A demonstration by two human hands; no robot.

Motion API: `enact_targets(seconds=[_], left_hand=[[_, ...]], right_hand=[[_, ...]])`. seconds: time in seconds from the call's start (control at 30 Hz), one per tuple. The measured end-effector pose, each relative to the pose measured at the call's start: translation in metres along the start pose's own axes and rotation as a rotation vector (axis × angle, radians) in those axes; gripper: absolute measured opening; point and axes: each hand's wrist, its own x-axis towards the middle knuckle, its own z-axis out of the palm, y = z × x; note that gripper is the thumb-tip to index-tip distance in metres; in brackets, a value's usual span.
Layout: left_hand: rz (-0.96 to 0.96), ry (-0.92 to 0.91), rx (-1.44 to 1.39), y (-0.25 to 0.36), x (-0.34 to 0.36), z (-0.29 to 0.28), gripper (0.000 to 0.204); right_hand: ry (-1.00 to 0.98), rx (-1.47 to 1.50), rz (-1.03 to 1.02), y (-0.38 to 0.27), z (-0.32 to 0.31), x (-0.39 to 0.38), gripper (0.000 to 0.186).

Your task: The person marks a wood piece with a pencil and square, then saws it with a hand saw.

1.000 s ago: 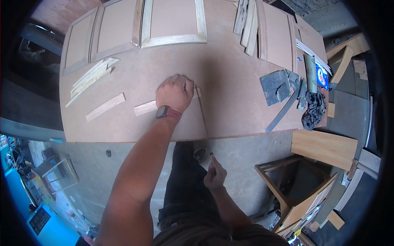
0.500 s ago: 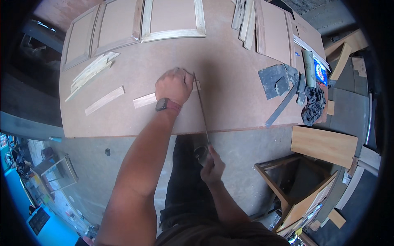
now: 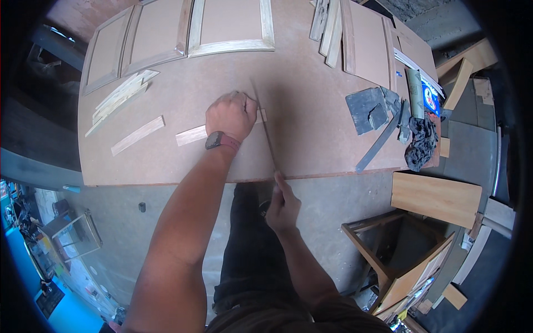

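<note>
My left hand [image 3: 230, 115], a watch on its wrist, presses a narrow wooden strip [image 3: 190, 136] against the tabletop [image 3: 325, 144]. Its fingers are closed over the strip, whose short right end [image 3: 262, 116] sticks out past them. Below the table's near edge, my right hand [image 3: 284, 205] is wrapped round the handle of a handsaw, mostly hidden by the hand. The saw blade [image 3: 267, 136] appears edge-on as a thin dark line, crossing the strip just right of my left hand. Its far tip is blurred.
Another loose strip [image 3: 137, 135] and a small stack of strips [image 3: 119, 100] lie to the left. Framed panels [image 3: 230, 47] line the far edge. At right are dark abrasive sheets [image 3: 366, 111], a flat metal blade [image 3: 380, 143] and a crumpled black cloth [image 3: 422, 143]. A wooden frame [image 3: 369, 252] stands below right.
My right hand has pushed the saw forward, away from my body, and its tip reaches farther over the table. My left hand stays on the strip. The whole view has shifted slightly.
</note>
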Motion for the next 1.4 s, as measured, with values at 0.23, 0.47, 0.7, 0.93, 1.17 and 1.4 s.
enact_targets(seconds=[0.23,0.47,0.7,0.93,1.17,1.4], left_hand=[[-0.002,0.010,-0.037,0.001,0.003,-0.003,0.019],[-0.051,-0.085,-0.027,-0.001,0.000,0.000,0.025],[0.017,0.031,-0.019,0.001,0.001,-0.002,0.019],[0.003,0.011,-0.013,0.002,0.001,-0.001,0.020],[0.014,0.017,-0.002,-0.002,0.001,0.003,0.019],[0.021,0.022,-0.046,0.001,0.000,-0.001,0.019]], right_hand=[[0.047,0.043,-0.100,0.007,-0.027,-0.050,0.037],[-0.037,0.033,-0.008,0.008,0.001,-0.001,0.036],[0.013,0.055,0.009,0.000,-0.011,-0.020,0.038],[0.008,0.058,0.003,0.008,-0.021,-0.045,0.038],[0.019,0.048,-0.012,0.005,0.009,0.006,0.035],[-0.003,0.068,-0.021,-0.005,-0.028,-0.040,0.037]])
